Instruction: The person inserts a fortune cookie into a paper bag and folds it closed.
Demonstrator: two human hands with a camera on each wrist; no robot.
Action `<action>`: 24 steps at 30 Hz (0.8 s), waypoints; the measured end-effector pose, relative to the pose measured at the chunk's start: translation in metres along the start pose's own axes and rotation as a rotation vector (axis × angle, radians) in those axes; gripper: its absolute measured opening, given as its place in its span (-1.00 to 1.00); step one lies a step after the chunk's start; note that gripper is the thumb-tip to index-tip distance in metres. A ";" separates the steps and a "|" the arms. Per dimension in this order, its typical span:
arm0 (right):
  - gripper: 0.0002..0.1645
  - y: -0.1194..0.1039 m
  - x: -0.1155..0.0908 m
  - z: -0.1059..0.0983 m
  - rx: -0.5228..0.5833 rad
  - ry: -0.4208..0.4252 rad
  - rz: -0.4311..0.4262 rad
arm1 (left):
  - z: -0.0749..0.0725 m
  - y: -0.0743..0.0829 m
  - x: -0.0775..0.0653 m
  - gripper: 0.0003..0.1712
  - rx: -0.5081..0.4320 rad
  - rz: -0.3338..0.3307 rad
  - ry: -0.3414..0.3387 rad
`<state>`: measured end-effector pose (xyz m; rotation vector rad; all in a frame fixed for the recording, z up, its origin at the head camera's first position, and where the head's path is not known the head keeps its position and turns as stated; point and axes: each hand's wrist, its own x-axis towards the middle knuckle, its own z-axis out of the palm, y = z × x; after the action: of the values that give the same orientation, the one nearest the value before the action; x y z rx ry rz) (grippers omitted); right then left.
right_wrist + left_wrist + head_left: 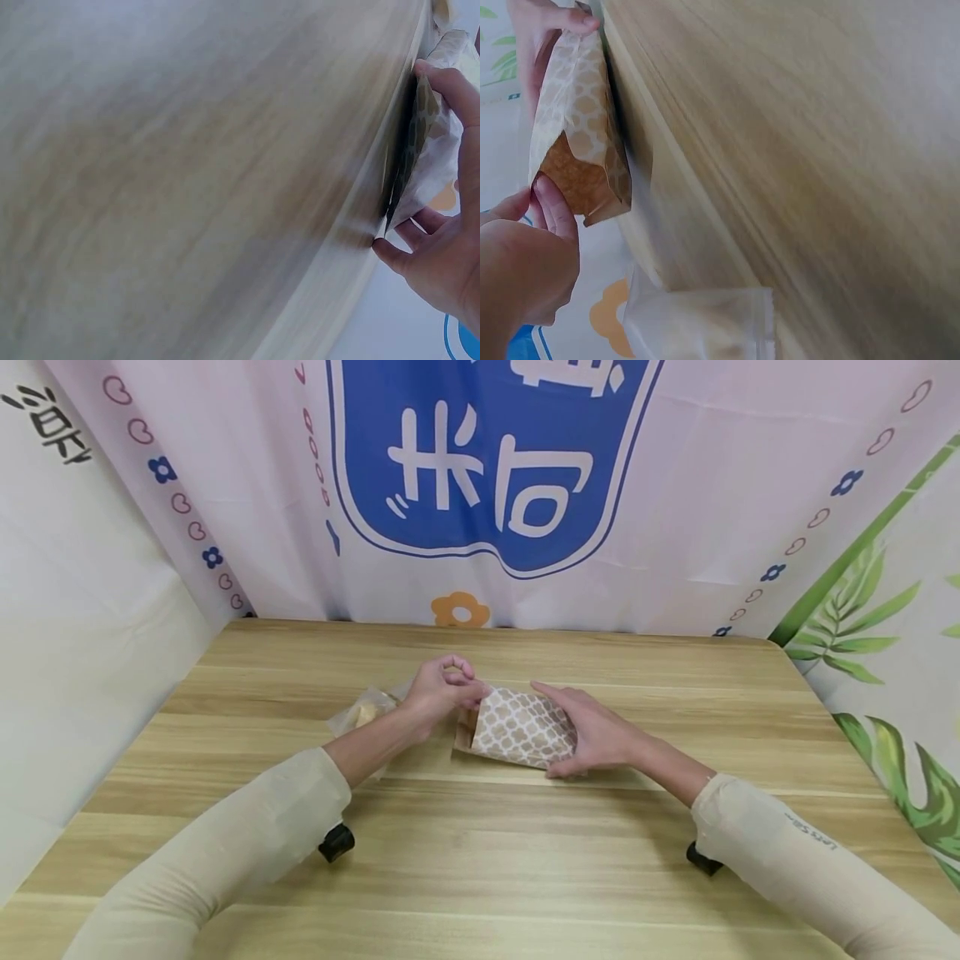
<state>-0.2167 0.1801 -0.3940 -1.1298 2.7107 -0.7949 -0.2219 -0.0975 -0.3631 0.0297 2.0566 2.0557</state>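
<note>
A paper bag with a tan and white quatrefoil pattern lies on the table between both hands. Its mouth faces left, and in the left wrist view it gapes, showing a rough brown surface inside. With thumb and fingers, my left hand pinches the upper lip of the mouth. My right hand grips the bag's other end, thumb on the near edge and fingers along the far edge. Partly behind the left forearm lies a clear plastic packet holding pale yellowish pieces.
The wood-grain table reaches back to a white printed curtain with a blue sign motif. A leaf-patterned cloth hangs at the right. Black wrist-camera mounts show under both sleeves.
</note>
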 end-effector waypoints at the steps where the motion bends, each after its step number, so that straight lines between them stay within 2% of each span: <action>1: 0.53 0.000 0.000 0.000 -0.004 0.002 0.002 | -0.001 0.000 0.000 -0.75 0.001 0.003 -0.004; 8: 0.50 -0.001 0.000 0.001 0.001 0.010 0.018 | -0.014 0.006 -0.002 -0.81 0.048 0.055 -0.017; 17: 0.49 -0.001 -0.001 0.000 0.000 0.003 0.038 | -0.038 0.011 -0.004 -0.85 0.223 0.196 -0.011; 24: 0.49 0.000 -0.001 0.000 -0.003 -0.004 0.042 | -0.058 0.016 -0.005 -0.85 0.399 0.266 0.023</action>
<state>-0.2164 0.1810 -0.3939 -1.0705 2.7239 -0.7822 -0.2300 -0.1549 -0.3468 0.3669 2.5616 1.7426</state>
